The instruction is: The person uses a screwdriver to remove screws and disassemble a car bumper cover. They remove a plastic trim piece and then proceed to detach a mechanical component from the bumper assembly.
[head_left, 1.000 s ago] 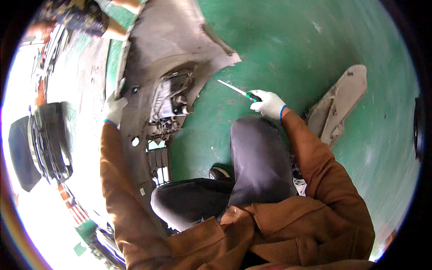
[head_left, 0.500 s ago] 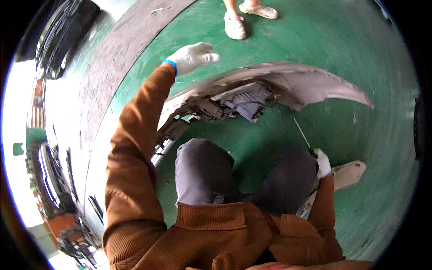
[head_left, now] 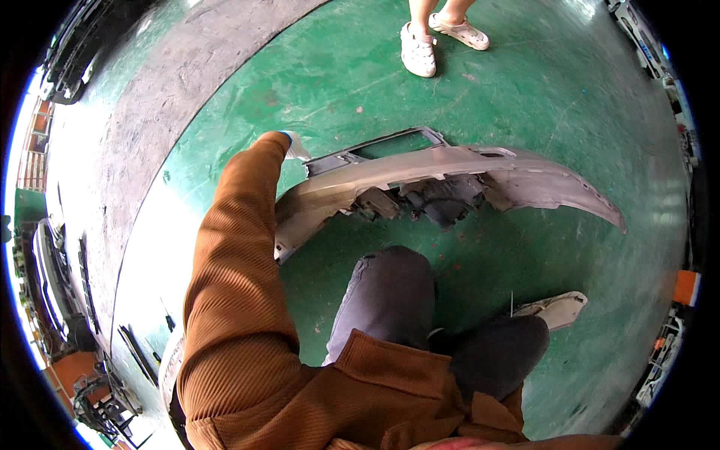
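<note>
My left hand (head_left: pixel 295 145) in a white glove is partly hidden by its brown sleeve, beside the left end of a dark rectangular frame (head_left: pixel 376 144) on the far edge of a long curved car bumper (head_left: pixel 439 169). Whether it grips the frame I cannot tell. Dark, broken-looking fittings (head_left: pixel 442 201) hang on the bumper's near side. My right hand is hidden behind my right leg, where a thin screwdriver shaft (head_left: pixel 512 304) pokes up. An elongated pale panel (head_left: pixel 559 306) lies by that leg.
A co-worker's legs in white clogs (head_left: pixel 418 52) stand beyond the bumper on the green floor (head_left: pixel 337 82). A curving grey strip (head_left: pixel 180 60) crosses the floor at left. Dark car parts (head_left: pixel 56 285) line the left edge, others (head_left: pixel 660 349) the right rim.
The bumper has turned over toward me, the frame now showing on its far edge. My left hand has come down beside it. My right hand has gone out of sight. My view has swung round.
</note>
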The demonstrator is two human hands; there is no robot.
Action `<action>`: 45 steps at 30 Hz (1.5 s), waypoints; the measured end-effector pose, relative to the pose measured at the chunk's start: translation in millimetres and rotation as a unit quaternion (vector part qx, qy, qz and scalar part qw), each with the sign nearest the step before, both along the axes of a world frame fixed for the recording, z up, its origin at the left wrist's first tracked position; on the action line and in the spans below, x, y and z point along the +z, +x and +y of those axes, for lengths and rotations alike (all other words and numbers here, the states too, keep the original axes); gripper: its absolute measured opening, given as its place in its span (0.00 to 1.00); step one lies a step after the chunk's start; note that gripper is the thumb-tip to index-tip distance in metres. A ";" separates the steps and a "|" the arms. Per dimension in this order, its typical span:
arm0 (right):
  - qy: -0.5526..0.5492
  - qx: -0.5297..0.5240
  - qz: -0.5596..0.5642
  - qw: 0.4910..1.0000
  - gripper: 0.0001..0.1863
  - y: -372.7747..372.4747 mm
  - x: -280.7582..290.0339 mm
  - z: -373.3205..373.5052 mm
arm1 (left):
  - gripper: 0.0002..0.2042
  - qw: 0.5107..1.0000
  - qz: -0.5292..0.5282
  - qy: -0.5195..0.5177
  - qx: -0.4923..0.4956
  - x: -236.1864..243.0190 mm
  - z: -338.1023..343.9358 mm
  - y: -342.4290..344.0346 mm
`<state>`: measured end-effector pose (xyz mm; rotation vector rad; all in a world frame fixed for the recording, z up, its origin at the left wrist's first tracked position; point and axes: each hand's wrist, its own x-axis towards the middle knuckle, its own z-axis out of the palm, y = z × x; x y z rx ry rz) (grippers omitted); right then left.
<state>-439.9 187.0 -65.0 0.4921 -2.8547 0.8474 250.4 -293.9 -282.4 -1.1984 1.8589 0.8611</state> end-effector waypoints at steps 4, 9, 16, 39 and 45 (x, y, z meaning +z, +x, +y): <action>0.031 -0.016 0.075 0.997 0.12 30.0 10.2 -34.0 | 0.36 0.999 0.017 0.045 -0.018 -24.0 6.6 -2.7; 0.061 -0.060 0.120 0.989 0.12 46.0 25.7 -22.6 | 0.35 0.992 0.052 0.108 0.025 -38.8 18.1 -2.4; 0.139 -0.055 0.059 0.987 0.13 44.8 18.5 7.8 | 0.20 0.952 0.172 0.131 0.214 -98.0 11.5 67.3; -0.442 0.070 -0.438 0.779 0.09 43.8 78.0 26.6 | 0.06 0.561 0.588 -0.338 0.475 359.0 45.9 -67.4; -0.496 0.297 -0.543 0.610 0.08 66.2 136.5 -106.5 | 0.12 0.311 0.797 0.038 0.515 394.5 113.7 -173.2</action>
